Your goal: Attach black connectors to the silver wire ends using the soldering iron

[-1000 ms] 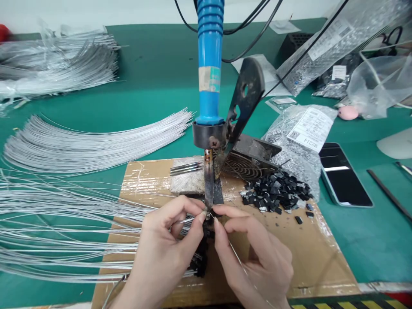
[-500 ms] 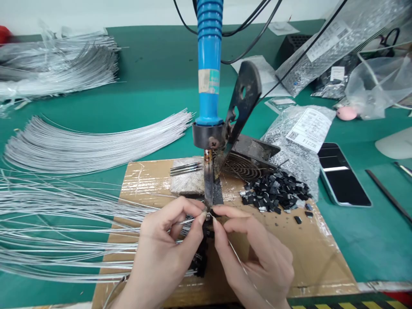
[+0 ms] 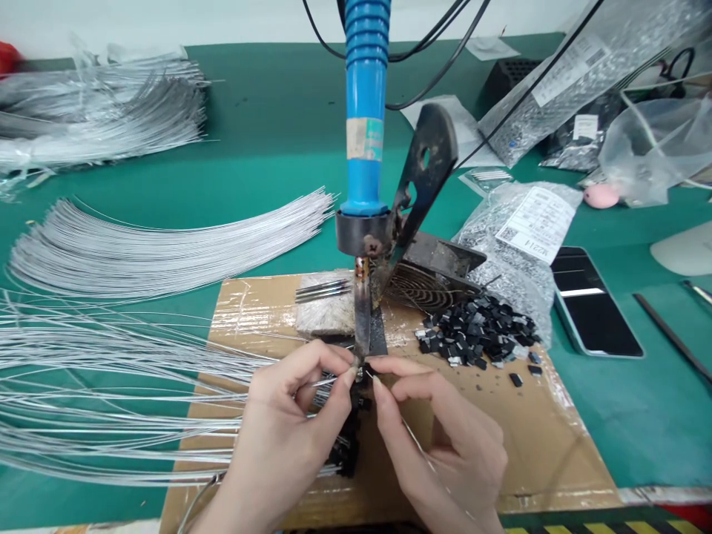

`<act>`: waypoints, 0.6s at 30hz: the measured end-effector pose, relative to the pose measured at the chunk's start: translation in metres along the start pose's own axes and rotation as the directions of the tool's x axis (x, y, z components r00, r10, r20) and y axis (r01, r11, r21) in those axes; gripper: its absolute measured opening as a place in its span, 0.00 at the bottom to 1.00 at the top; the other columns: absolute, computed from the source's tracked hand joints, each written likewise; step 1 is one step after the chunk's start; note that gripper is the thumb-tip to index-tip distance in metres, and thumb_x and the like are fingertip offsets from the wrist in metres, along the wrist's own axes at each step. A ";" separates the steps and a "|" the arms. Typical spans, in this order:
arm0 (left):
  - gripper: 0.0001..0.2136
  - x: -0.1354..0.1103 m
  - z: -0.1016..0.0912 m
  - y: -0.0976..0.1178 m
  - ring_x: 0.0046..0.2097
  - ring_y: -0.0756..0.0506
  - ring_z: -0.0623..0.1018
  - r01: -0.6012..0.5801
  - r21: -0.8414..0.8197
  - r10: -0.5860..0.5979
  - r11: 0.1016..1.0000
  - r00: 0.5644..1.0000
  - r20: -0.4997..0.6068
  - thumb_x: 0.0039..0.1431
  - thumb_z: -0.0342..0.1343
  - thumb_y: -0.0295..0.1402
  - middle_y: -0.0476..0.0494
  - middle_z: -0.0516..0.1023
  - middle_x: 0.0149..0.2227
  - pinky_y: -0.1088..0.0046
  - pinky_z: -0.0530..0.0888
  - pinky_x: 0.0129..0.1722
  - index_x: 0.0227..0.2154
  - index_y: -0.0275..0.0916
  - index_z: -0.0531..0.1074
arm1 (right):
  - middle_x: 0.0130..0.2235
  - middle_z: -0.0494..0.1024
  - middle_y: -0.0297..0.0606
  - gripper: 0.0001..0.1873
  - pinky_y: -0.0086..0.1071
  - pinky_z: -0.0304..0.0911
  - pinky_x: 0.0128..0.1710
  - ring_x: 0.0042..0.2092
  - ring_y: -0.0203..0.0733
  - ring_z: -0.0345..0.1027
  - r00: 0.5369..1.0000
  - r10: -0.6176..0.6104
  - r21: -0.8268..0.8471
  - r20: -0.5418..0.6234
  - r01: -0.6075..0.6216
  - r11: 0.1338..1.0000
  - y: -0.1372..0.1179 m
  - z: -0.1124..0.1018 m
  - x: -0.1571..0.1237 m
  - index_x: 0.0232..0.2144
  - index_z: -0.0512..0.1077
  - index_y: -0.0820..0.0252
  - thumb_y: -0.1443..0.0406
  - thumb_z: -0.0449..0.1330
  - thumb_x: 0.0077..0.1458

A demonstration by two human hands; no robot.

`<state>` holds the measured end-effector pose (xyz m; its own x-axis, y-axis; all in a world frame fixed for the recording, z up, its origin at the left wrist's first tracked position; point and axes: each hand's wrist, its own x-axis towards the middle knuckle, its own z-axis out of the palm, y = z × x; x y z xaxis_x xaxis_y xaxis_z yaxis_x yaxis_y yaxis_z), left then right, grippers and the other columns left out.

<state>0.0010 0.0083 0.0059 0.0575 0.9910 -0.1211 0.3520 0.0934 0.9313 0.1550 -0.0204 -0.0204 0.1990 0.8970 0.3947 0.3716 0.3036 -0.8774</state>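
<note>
A soldering iron with a blue handle (image 3: 366,89) is clamped upright, tip down, in a dark metal bracket (image 3: 426,167). Just left of its tip (image 3: 362,319), my left hand (image 3: 289,430) pinches a thin white wire (image 3: 325,382) between thumb and forefinger. My right hand (image 3: 445,437) is closed on a thin strand of solder wire (image 3: 414,439), whose end points at the tip from the right. The tiny part at the tip is mostly hidden by my fingertips. Below, white wires with black pieces (image 3: 348,445) on their ends lie partly behind my left hand.
A cardboard sheet (image 3: 534,460) covers the green bench. Small black pieces (image 3: 481,330) are heaped at right, beside a fan (image 3: 439,263) and a phone (image 3: 598,304). A bundle of white wires (image 3: 167,252) lies at left. Metal tips rest on a pale pad (image 3: 322,315).
My right fingertips and the solder end have drawn slightly right, away from the iron's tip. My left hand keeps its pinch beside the tip. The whole view has shifted a little.
</note>
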 end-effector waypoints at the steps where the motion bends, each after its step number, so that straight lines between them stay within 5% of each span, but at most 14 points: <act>1: 0.07 -0.001 -0.001 -0.002 0.31 0.48 0.82 0.005 0.017 -0.005 1.000 1.000 0.003 0.62 0.61 0.28 0.49 0.84 0.32 0.79 0.71 0.25 0.28 0.43 0.77 | 0.42 0.87 0.37 0.11 0.28 0.78 0.44 0.41 0.38 0.84 1.000 0.016 0.001 0.009 -0.016 1.000 0.003 -0.003 -0.001 0.32 0.73 0.56 0.77 0.64 0.59; 6: 0.08 -0.004 -0.011 -0.015 0.23 0.50 0.73 -0.083 0.248 0.089 0.965 0.996 -0.014 0.64 0.60 0.29 0.48 0.85 0.35 0.74 0.69 0.23 0.28 0.43 0.77 | 0.47 0.84 0.42 0.11 0.43 0.73 0.57 0.56 0.48 0.78 1.000 0.026 -0.222 0.006 -0.024 0.975 0.030 -0.027 0.003 0.32 0.70 0.56 0.75 0.65 0.61; 10: 0.07 -0.011 -0.022 -0.023 0.44 0.41 0.81 -0.274 0.371 0.282 0.888 0.959 0.032 0.65 0.62 0.26 0.46 0.86 0.40 0.62 0.75 0.48 0.36 0.46 0.81 | 0.40 0.84 0.38 0.09 0.51 0.68 0.65 0.46 0.44 0.82 0.995 -0.087 -0.319 0.057 0.100 0.942 0.048 -0.042 0.002 0.33 0.71 0.57 0.74 0.65 0.61; 14: 0.08 -0.009 -0.042 -0.026 0.47 0.40 0.80 -0.305 0.490 0.377 0.817 0.925 -0.054 0.66 0.61 0.25 0.45 0.85 0.42 0.59 0.73 0.51 0.40 0.47 0.80 | 0.38 0.85 0.38 0.09 0.41 0.72 0.55 0.44 0.45 0.81 0.992 -0.009 -0.333 -0.124 -0.033 0.942 0.055 -0.050 -0.008 0.31 0.73 0.56 0.70 0.68 0.60; 18: 0.04 0.033 -0.073 -0.034 0.47 0.36 0.78 -0.278 0.738 0.496 0.615 0.864 -0.088 0.69 0.58 0.30 0.39 0.84 0.44 0.54 0.72 0.52 0.42 0.43 0.78 | 0.35 0.80 0.37 0.07 0.35 0.68 0.37 0.34 0.43 0.75 0.910 0.220 -0.215 -0.352 -0.307 0.927 0.061 -0.058 -0.014 0.39 0.76 0.55 0.59 0.68 0.64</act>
<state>-0.0777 0.0453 -0.0049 0.1416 0.9108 0.3878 0.8897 -0.2889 0.3536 0.2270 -0.0331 -0.0640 0.5820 0.7698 0.2622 0.4784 -0.0633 -0.8759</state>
